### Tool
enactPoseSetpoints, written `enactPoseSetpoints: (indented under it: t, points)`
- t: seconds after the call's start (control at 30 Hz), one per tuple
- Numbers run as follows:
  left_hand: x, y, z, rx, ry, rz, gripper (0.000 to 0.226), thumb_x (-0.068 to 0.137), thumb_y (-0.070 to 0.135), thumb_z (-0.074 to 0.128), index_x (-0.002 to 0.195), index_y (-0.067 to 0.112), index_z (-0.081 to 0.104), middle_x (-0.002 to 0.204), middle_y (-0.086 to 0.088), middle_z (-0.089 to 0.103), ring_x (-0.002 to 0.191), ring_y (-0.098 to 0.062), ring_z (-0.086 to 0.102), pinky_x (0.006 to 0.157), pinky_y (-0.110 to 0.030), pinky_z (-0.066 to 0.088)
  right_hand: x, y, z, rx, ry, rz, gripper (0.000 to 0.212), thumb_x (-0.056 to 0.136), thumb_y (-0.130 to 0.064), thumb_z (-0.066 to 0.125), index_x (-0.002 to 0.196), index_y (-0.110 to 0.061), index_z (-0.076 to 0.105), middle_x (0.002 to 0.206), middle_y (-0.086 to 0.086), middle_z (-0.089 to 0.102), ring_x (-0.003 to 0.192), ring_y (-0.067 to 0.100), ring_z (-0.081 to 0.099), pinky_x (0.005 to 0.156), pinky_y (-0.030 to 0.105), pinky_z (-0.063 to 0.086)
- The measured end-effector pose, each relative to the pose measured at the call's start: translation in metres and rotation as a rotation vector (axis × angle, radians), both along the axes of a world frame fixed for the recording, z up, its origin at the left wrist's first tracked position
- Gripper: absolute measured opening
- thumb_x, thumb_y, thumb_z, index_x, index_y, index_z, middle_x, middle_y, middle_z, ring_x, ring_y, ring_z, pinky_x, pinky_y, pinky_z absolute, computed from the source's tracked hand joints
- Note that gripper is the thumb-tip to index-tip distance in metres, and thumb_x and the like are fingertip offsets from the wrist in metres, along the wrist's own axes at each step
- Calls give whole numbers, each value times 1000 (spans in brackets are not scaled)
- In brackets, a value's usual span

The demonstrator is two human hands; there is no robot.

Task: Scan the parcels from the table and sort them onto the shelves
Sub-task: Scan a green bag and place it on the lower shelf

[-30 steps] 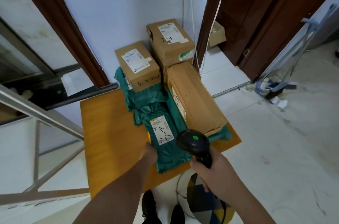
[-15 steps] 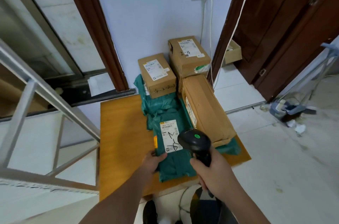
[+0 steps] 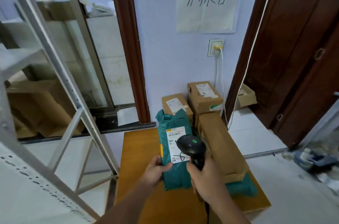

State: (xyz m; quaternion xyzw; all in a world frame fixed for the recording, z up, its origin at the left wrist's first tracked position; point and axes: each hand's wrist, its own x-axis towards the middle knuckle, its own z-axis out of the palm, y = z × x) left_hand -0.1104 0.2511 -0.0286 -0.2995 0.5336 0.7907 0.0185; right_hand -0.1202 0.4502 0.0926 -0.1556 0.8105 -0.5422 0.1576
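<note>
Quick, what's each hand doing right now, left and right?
Left hand: grips the green parcel by its left edge.
Right hand: grips the black scanner, aimed at the parcel's label.

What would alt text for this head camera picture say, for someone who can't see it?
A person's left hand holds up a green plastic mailer bag with a white label while the right hand aims a black handheld barcode scanner at it, above an orange wooden table with brown cardboard boxes.

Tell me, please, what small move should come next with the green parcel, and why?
Probably pull the scanner back slightly and aim it at the white label: the left hand holds the green parcel tilted up, but the scanner head in the right hand covers part of that label.
</note>
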Motion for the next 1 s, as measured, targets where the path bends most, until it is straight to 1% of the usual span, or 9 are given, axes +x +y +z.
enactPoseSetpoints:
  t: [0.1, 0.17, 0.23, 0.33, 0.53, 0.63, 0.8, 0.93, 1.0]
  points:
    - [4, -5, 4, 4, 32, -20, 55, 80, 1, 82, 128, 5, 55, 121, -15, 73, 100, -29, 76, 69, -33, 61, 3, -6, 1, -10, 13, -3, 11, 91, -23, 62, 92, -31, 55, 61, 15, 52, 51, 24, 49, 51, 38, 42]
    - [6, -6, 4, 2, 40, -31, 54, 81, 1, 81, 128, 4, 55, 119, -15, 74, 101, -29, 76, 70, -33, 61, 5, -8, 0, -7, 13, -7, 6, 92, -22, 61, 89, -27, 57, 60, 13, 50, 51, 24, 48, 52, 38, 42]
    - [8, -7, 2, 7, 44, -40, 54, 81, 0, 80, 129, 4, 54, 119, -15, 74, 103, -30, 75, 73, -35, 60, 6, -10, -2, -3, 21, -22, 5, 92, -22, 61, 89, -21, 58, 61, 20, 50, 51, 25, 47, 52, 38, 41]
    - [10, -7, -1, 20, 49, -35, 55, 80, -2, 80, 128, 3, 54, 119, -17, 73, 105, -33, 74, 76, -39, 60, 7, -11, -3, -7, 26, -33, 3, 90, -24, 61, 90, -23, 58, 60, 16, 51, 50, 25, 48, 51, 39, 43]
    - [12, -7, -5, 19, 53, -41, 50, 82, -3, 78, 126, 5, 56, 116, -15, 75, 109, -35, 72, 88, -47, 59, 9, -12, 0, 13, 30, -15, 5, 90, -24, 62, 91, -26, 58, 66, 21, 54, 52, 24, 50, 54, 42, 48]
    - [12, -7, -5, 29, 60, -35, 51, 82, -4, 79, 127, 5, 56, 117, -15, 75, 109, -34, 73, 86, -45, 59, 10, -12, 1, 22, 21, -14, 5, 90, -25, 62, 92, -27, 58, 70, 25, 56, 53, 23, 50, 55, 41, 48]
    - [15, -5, -4, 52, 59, 0, 50, 83, -4, 78, 127, 3, 55, 117, -17, 75, 108, -35, 73, 86, -44, 59, 13, -8, 3, 45, 5, 15, 5, 91, -23, 61, 88, -21, 57, 63, 9, 52, 51, 21, 49, 53, 38, 46]
    - [31, -1, -8, 93, 6, 81, 46, 85, -3, 77, 125, 5, 57, 118, -15, 74, 105, -33, 73, 76, -41, 58, 22, -8, 6, 26, -63, 79, 5, 95, -17, 59, 97, -20, 56, 63, 12, 51, 44, 18, 50, 47, 32, 48]
    - [44, -1, -14, 109, -19, 136, 48, 85, 0, 78, 127, 4, 56, 123, -16, 72, 110, -35, 69, 78, -43, 56, 28, -11, 5, 41, -87, 122, 6, 95, -17, 59, 100, -20, 55, 63, 12, 51, 40, 17, 50, 45, 30, 48]
